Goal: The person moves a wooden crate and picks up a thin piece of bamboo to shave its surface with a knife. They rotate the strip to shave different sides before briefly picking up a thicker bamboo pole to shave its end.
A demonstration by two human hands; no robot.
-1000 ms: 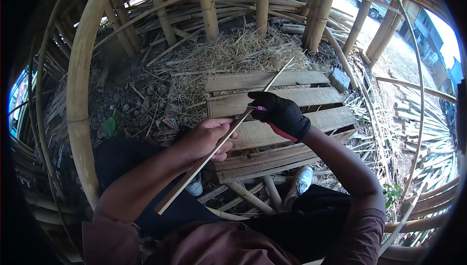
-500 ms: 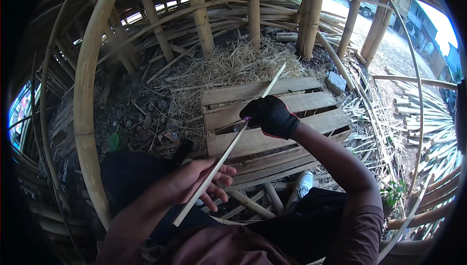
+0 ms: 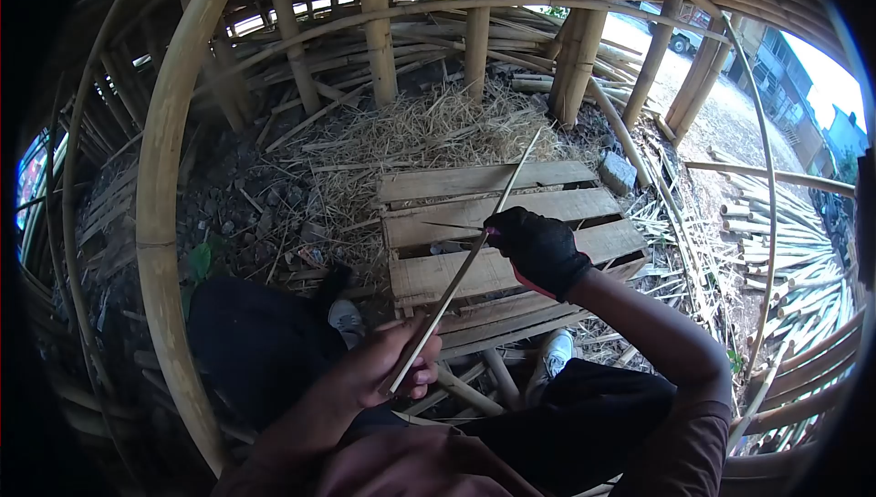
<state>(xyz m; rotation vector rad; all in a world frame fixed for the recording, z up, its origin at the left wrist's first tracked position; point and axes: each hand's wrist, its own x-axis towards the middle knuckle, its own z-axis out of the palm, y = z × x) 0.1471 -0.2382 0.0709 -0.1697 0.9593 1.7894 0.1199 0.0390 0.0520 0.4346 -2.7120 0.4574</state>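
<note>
Among bamboo posts (image 3: 376, 31), a strip (image 3: 459, 278) slants above the slatted pallet's (image 3: 433, 280) near-left corner, gripped by the curled left hand (image 3: 401, 358); the gloved right hand (image 3: 538, 251) clenches a thin tool (image 3: 452, 225), handle mostly hidden.

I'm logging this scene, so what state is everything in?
Left hand, bare, closed on the bamboo strip
Right hand, gloved, closed on the knife
Bamboo strip, slanted, far end free
Knife, blade bare
Wooden pallet, gaps between slats
Straw, loosely scattered
Bamboo poles, piled at right
Grey block, lying on the ground
</note>
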